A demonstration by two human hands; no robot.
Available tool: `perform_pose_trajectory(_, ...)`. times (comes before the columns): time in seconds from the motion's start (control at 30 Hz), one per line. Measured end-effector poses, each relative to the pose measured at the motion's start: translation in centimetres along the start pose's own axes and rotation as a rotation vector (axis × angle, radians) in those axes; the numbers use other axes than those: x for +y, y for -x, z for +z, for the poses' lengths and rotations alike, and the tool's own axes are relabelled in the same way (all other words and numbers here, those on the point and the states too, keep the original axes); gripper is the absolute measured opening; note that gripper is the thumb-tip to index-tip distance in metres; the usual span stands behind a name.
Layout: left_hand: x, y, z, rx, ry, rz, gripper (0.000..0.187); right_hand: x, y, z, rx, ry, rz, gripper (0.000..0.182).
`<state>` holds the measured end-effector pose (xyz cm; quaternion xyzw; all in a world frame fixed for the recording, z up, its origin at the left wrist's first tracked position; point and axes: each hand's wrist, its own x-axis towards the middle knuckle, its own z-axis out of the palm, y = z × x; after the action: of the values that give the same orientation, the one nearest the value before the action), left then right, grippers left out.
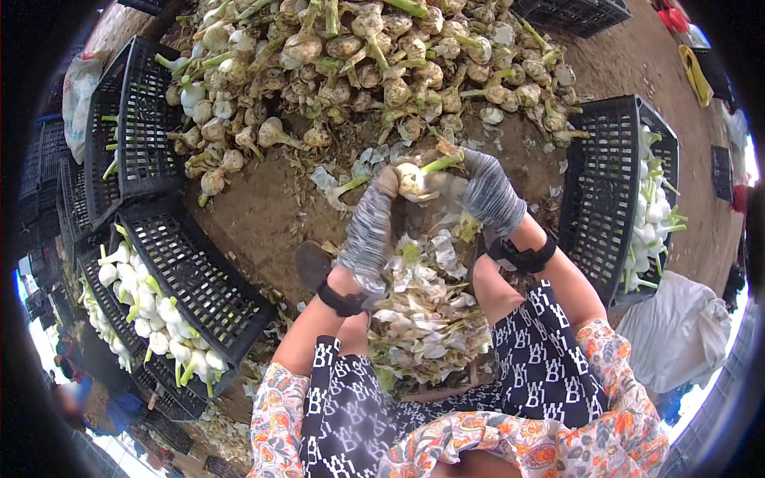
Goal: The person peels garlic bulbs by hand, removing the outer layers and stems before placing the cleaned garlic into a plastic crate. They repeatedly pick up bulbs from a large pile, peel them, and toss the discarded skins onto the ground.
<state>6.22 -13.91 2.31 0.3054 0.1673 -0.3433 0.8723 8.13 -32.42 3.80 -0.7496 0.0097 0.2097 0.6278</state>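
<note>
In front of my knees, between both hands, is a garlic bulb (411, 182) with its green stem pointing up to the right. My left hand (378, 209), in a grey knitted glove, closes on the bulb's left side. On the other side my right hand (484, 191), gloved alike, is closed at the bulb and its stem; its fingertips are partly blurred. Below the hands, between my legs, lies a heap of peeled garlic skins (430, 323). A long-stemmed garlic piece (344, 191) rests on the ground just left of my left hand.
A large pile of unpeeled garlic (382, 72) fills the ground ahead. Black crates of white garlic stand at left (191, 283) and right (602, 183). Another black crate (147, 119) is at upper left. A white sack (677, 323) lies at right.
</note>
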Motion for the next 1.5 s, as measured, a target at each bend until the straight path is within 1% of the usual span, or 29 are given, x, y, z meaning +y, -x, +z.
perform_pose_trajectory(0.1,-1.7,-1.1,-0.1,0.152,-0.828,0.744,0.054,-0.4,-0.4,0.6,0.069,-0.162,0.072,0.024)
perform_pose_trajectory(0.2,-2.3,-1.3,-2.0,0.05,-0.847,0.808,0.062,0.6,-0.7,1.4,0.074,-0.458,0.27,0.023)
perform_pose_trajectory(0.23,-1.1,-1.2,-1.7,0.089,-1.078,0.905,0.058,0.5,-0.6,1.6,0.03,-0.124,0.061,0.025)
perform_pose_trajectory(0.33,-1.1,-0.5,-1.6,0.132,-0.733,0.644,0.049,-0.7,-0.2,1.7,-0.012,-0.094,0.242,0.027)
perform_pose_trajectory(0.37,-1.2,-0.9,-1.9,0.246,-0.501,0.483,0.045,0.2,-0.1,1.8,-0.039,-0.109,0.192,0.028)
perform_pose_trajectory(0.47,0.9,-1.0,-0.9,0.275,-0.122,0.14,0.049,0.5,0.1,2.6,-0.016,0.145,-0.113,0.027)
perform_pose_trajectory(0.5,1.3,-1.1,-0.5,0.337,-0.159,0.065,0.05,0.8,0.0,2.9,-0.034,0.079,-0.146,0.025)
perform_pose_trajectory(0.53,1.7,-1.3,-0.1,0.396,-0.19,-0.013,0.053,1.1,-0.1,3.2,-0.046,0.024,-0.105,0.024)
perform_pose_trajectory(0.6,1.9,-1.2,-0.9,0.417,-0.219,-0.156,0.054,1.7,-0.2,3.3,-0.064,-0.08,-0.019,0.022)
perform_pose_trajectory(0.67,0.1,-0.4,-2.1,0.375,-0.566,0.432,0.037,2.2,-0.4,3.6,-0.027,-0.048,0.03,0.023)
perform_pose_trajectory(0.7,-0.9,-0.5,-2.0,0.387,-0.754,0.669,0.036,2.3,-0.4,3.6,-0.007,-0.033,0.054,0.024)
perform_pose_trajectory(0.77,-1.3,0.5,0.7,0.346,-0.864,0.749,0.031,2.1,-0.3,3.7,0.03,-0.063,-0.037,0.028)
perform_pose_trajectory(0.8,-1.6,0.1,-0.1,0.282,-0.745,0.66,0.032,2.1,-0.2,3.7,0.048,-0.078,-0.081,0.029)
perform_pose_trajectory(0.87,-0.9,-0.7,-1.3,0.155,-0.502,0.483,0.034,3.0,-0.7,2.9,-0.128,-0.385,0.076,0.033)
perform_pose_trajectory(0.9,-0.7,-0.3,-1.8,0.119,-0.297,0.288,0.04,3.3,-0.9,2.5,-0.217,-0.535,0.155,0.036)
perform_pose_trajectory(0.93,0.6,0.6,-0.7,0.123,-0.089,0.096,0.046,2.9,-0.7,2.7,-0.204,-0.644,0.19,0.036)
perform_pose_trajectory(0.97,0.7,0.6,-0.9,0.089,-0.022,0.044,0.05,2.0,-0.3,2.9,-0.19,-0.753,0.223,0.037)
perform_pose_trajectory(1.0,0.8,0.7,-1.2,0.054,0.042,-0.01,0.053,1.5,-0.2,2.6,-0.247,-1.006,0.285,0.037)
perform_pose_trajectory(1.03,1.0,0.6,-1.6,-0.039,0.147,-0.085,0.055,1.0,-0.1,2.3,-0.296,-1.252,0.367,0.037)
perform_pose_trajectory(1.13,0.9,0.2,-1.7,-0.047,-0.234,0.212,0.052,-0.4,0.2,2.9,-0.155,-0.958,0.182,0.036)
perform_pose_trajectory(1.17,0.1,-0.3,-2.4,0.204,-0.66,0.517,0.041,-0.2,0.4,2.4,-0.107,-0.386,0.042,0.033)
perform_pose_trajectory(1.27,0.3,0.4,-2.4,0.379,-1.105,0.761,0.029,0.8,0.4,2.7,-0.064,-0.152,-0.108,0.028)
perform_pose_trajectory(1.3,0.4,0.7,-1.8,0.34,-1.041,0.787,0.031,1.2,0.3,3.2,0.0,-0.076,-0.245,0.023)
perform_pose_trajectory(1.4,0.3,0.2,-2.1,0.302,-0.504,0.514,0.03,0.8,0.9,3.4,0.013,0.167,-0.399,0.025)
perform_pose_trajectory(1.43,0.4,0.2,-2.4,0.293,-0.409,0.458,0.032,0.7,0.9,3.2,0.001,-0.032,-0.314,0.027)
perform_pose_trajectory(1.5,0.4,0.4,-2.7,0.259,-0.473,0.49,0.026,0.4,0.5,2.4,-0.024,-0.424,-0.135,0.032)
